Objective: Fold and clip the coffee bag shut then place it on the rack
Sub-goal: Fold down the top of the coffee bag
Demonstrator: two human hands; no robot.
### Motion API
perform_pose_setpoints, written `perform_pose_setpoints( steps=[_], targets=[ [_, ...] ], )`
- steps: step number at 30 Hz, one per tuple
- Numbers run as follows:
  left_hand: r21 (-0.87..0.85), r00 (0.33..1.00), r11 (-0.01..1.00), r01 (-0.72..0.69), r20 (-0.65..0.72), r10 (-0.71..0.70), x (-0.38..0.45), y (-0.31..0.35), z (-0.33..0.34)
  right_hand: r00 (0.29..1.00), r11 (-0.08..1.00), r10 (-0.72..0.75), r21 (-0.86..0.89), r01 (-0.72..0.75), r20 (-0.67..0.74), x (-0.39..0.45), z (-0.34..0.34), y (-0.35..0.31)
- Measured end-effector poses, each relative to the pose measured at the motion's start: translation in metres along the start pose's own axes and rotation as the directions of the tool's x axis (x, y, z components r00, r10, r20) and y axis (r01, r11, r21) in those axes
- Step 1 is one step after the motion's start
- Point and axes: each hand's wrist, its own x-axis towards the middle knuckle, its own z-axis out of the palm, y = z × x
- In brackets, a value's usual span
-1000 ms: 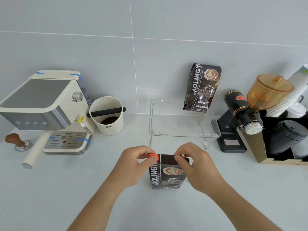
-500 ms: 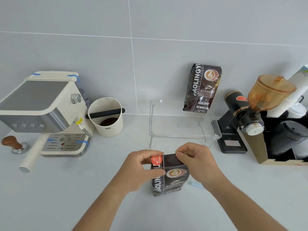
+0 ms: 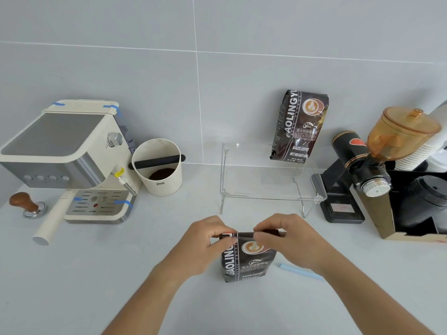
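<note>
A dark coffee bag (image 3: 246, 258) stands upright on the grey counter near me. My left hand (image 3: 205, 240) pinches its top left corner, where a bit of red shows under the fingers. My right hand (image 3: 287, 235) pinches the folded top edge on the right. A pale blue clip (image 3: 298, 270) lies on the counter just right of the bag, partly hidden under my right wrist. The clear acrylic rack (image 3: 271, 193) stands behind the bag, and a second coffee bag (image 3: 300, 126) leans on the wall at the rack's back right.
An espresso machine (image 3: 65, 160) and a wooden tamper (image 3: 25, 204) stand at the left. A cream knock box (image 3: 158, 166) sits beside the machine. A coffee grinder (image 3: 377, 155), stacked cups and a box of black lids (image 3: 425, 201) fill the right side.
Both hands have stayed on the bag's top and pressed its fold lower and flatter. The blue clip at the right has come into view. The bag tilts slightly to the right.
</note>
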Motion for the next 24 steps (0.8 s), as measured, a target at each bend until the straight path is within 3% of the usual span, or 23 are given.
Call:
perform_pose_setpoints(
  steps=[5, 11, 14, 21, 24],
  targets=[
    [-0.084, 1.000, 0.996, 0.016, -0.018, -0.017, 0.002, -0.004, -0.001, 0.969, 0.968, -0.243, -0.076, 0.239, -0.050, -0.015, -0.008, 0.017],
    [-0.143, 0.997, 0.987, 0.068, -0.017, -0.071, 0.006, -0.008, 0.003, 0.932, 0.928, -0.331, -0.231, 0.293, -0.148, -0.011, -0.009, 0.030],
    [-0.229, 0.997, 0.971, 0.070, -0.007, -0.074, 0.007, -0.011, 0.003, 0.916, 0.904, -0.383, -0.254, 0.345, -0.117, -0.008, -0.008, 0.026],
    [-0.421, 0.993, 0.903, 0.087, -0.030, -0.110, 0.005, -0.017, -0.002, 0.956, 0.947, -0.290, -0.156, 0.281, -0.036, -0.004, 0.003, 0.024],
    [-0.403, 0.991, 0.910, 0.096, -0.045, -0.124, -0.001, -0.015, -0.004, 0.961, 0.965, -0.258, -0.065, 0.253, -0.098, -0.006, 0.008, 0.020]
  ],
)
